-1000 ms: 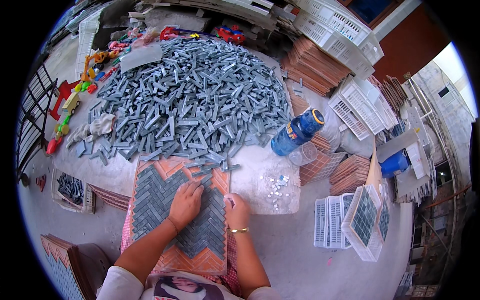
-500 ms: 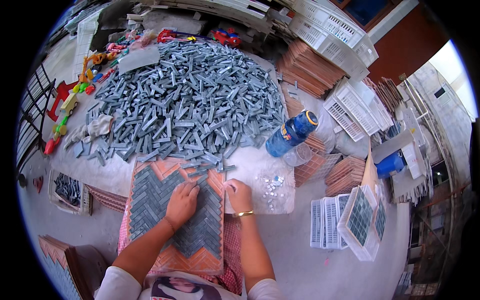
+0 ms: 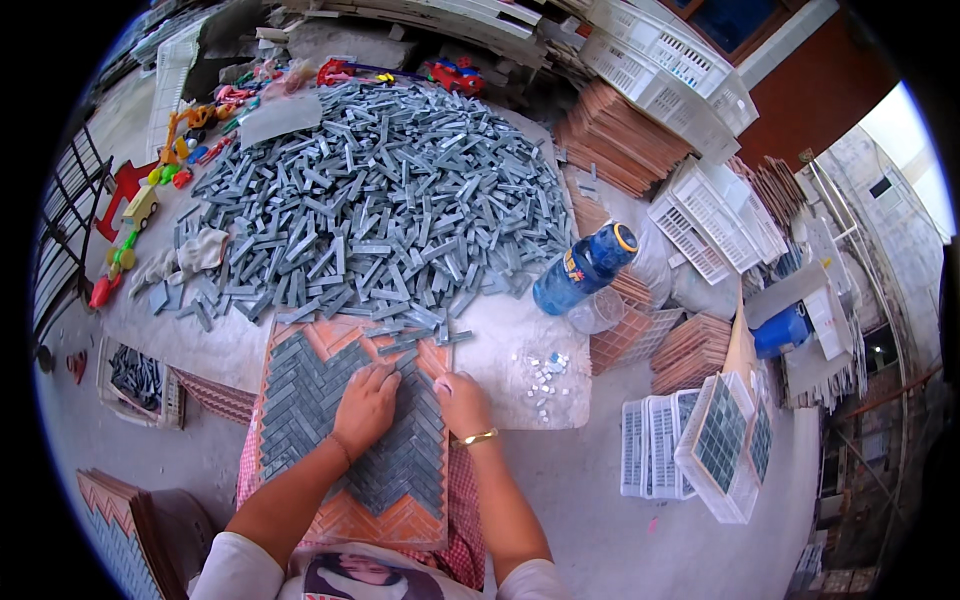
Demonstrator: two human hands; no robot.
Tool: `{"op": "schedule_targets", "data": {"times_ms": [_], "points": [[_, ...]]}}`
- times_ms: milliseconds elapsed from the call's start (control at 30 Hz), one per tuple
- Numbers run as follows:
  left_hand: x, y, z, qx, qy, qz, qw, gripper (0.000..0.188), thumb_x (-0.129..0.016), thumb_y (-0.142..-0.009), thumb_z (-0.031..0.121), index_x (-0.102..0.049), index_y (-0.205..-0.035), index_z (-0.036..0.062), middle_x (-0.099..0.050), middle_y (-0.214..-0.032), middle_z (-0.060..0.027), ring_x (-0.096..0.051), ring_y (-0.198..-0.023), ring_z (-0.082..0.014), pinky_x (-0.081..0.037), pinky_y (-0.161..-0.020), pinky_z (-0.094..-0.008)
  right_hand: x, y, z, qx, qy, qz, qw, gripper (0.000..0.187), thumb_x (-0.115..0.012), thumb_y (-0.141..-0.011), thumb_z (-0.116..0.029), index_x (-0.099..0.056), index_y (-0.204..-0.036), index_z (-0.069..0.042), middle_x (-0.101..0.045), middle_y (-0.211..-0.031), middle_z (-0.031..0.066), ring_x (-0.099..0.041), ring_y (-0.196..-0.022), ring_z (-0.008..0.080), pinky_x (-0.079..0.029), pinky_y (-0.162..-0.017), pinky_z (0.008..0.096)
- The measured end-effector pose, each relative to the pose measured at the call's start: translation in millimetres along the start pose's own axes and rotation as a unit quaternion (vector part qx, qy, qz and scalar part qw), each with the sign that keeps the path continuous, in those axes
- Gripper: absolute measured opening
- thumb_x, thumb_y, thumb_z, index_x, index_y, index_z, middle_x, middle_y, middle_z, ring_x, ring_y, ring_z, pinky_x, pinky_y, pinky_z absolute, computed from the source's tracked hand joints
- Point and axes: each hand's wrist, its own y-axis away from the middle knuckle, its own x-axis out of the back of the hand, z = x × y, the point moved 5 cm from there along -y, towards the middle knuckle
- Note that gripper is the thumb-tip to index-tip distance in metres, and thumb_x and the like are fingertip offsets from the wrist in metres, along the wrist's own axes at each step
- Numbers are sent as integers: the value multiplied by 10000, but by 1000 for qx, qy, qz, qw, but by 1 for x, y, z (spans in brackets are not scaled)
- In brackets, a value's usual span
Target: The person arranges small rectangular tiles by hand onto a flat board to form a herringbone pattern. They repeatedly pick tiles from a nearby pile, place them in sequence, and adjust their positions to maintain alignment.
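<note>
An orange board with zigzag edges lies before me, largely filled with grey-green strip tiles in a herringbone pattern. My left hand rests on the tiles near the upper middle, its fingers bent and close together; whatever lies under the fingertips is hidden. At the board's right edge, my right hand has its thumb and forefinger pinched together, and I cannot make out what is between them. Bare orange herringbone slots show just above this hand. Several loose strips lie over the board's top edge.
Beyond the board spreads a big heap of strip tiles. Small pale tile chips lie right of my right hand, below a blue bottle and a clear cup. A glove and toys sit left; crates stand right.
My right hand has shifted left, from just beside the board onto its right edge, closer to the left hand. The left hand has stayed in place.
</note>
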Motion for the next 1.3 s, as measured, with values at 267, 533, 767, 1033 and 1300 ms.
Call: {"op": "schedule_targets", "data": {"times_ms": [267,533,767,1033,1300], "points": [[-3,2,0,5,-4,-10,1000,233,-522,-750,50,-564,-977,20,-546,-1077,-120,-513,-1009,-289,-413,-886,-381,7,-1,0,38,-29,8,999,83,-598,-781,-157,-613,-809,-80,-605,-798,133,-576,-788,329,-459,-680,428],[-4,0,-1,7,5,-9,1000,227,-526,-751,53,-566,-972,20,-550,-1070,-116,-515,-998,-286,-415,-879,-381,6,-3,-11,13,-15,52,998,90,-654,-738,-115,-645,-806,-57,-620,-799,136,-598,-742,317,-472,-669,382],[-2,-1,2,10,2,-13,1000,233,-522,-756,60,-575,-979,14,-552,-1067,-116,-516,-1001,-283,-413,-883,-380,8,6,-10,49,-49,77,995,160,-678,-726,-115,-642,-873,-62,-630,-792,102,-613,-707,268,-483,-650,368],[-2,0,1,3,11,-6,1000,240,-518,-754,61,-575,-982,12,-553,-1068,-115,-516,-1001,-287,-414,-875,-381,-8,-1,-1,-76,-5,38,996,168,-703,-707,-175,-591,-788,-80,-622,-810,96,-599,-754,295,-472,-638,405],[-3,0,-1,13,-5,-13,1000,216,-517,-758,67,-579,-959,21,-558,-1067,-113,-516,-1010,-283,-417,-873,-387,8,-34,4,-52,-85,-70,993,131,-705,-692,-165,-655,-741,-54,-659,-750,123,-635,-681,266,-490,-644,346]]}}
